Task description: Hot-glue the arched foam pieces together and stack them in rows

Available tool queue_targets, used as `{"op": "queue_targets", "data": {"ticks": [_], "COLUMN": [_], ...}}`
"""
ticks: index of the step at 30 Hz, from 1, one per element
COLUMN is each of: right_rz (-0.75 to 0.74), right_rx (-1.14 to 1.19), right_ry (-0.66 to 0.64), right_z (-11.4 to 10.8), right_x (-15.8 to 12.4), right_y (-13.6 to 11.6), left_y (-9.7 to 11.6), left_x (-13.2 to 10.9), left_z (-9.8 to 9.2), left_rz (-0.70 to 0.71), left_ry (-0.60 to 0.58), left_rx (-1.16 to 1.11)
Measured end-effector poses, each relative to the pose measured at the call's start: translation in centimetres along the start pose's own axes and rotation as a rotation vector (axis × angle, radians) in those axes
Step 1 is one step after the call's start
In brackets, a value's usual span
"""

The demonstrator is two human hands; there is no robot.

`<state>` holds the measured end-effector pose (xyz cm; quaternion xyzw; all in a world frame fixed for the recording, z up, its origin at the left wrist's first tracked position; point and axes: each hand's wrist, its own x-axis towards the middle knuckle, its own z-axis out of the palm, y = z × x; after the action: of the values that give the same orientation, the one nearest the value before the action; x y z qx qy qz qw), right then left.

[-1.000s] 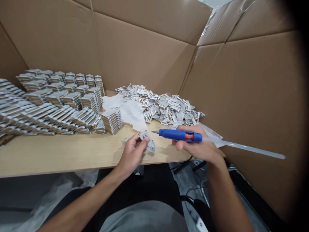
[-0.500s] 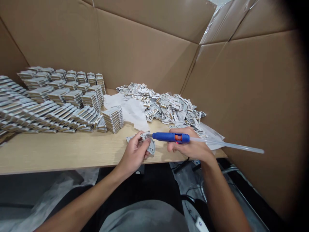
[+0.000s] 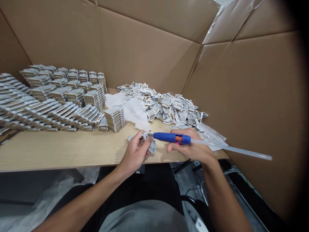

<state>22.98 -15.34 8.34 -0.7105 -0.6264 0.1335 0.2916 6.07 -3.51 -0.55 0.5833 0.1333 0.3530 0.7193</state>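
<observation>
Pinched in my left hand (image 3: 135, 149) is a small grey arch-shaped piece (image 3: 152, 146), held just above the front of the table. Another grey piece (image 3: 129, 138) shows behind my fingers; whether it is held too, I cannot tell. My right hand (image 3: 190, 146) is wrapped around a blue hot glue gun (image 3: 169, 137). The gun's nozzle points left and meets the upper part of the grey piece, though actual contact is hard to make out. From its rear a long clear glue stick (image 3: 248, 153) sticks out to the right.
Stacks of grey and tan pieces (image 3: 58, 93) fill the table's left side, with one short stack (image 3: 114, 119) nearest my hands. A loose heap of arch-shaped pieces (image 3: 169, 106) lies on white paper (image 3: 135, 109). Cardboard walls (image 3: 149, 48) surround the wooden table (image 3: 60, 151).
The view has shifted slightly. Both hands keep nearly the same pose, with the nozzle still at the grey piece. The glue stick's rear end sits a little further right and lower.
</observation>
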Motion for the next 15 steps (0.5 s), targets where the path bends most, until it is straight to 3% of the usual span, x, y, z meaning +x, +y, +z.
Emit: {"op": "queue_targets", "data": {"ticks": [15], "right_rz": [-0.057], "right_rx": [-0.137], "right_ry": [0.007], "right_z": [0.51], "right_x": [-0.65], "right_y": [-0.97], "left_y": [-0.02], "left_x": [-0.04], "left_z": [0.02], "left_rz": [-0.013], "left_ry": [0.05], "left_rx": [0.025]}}
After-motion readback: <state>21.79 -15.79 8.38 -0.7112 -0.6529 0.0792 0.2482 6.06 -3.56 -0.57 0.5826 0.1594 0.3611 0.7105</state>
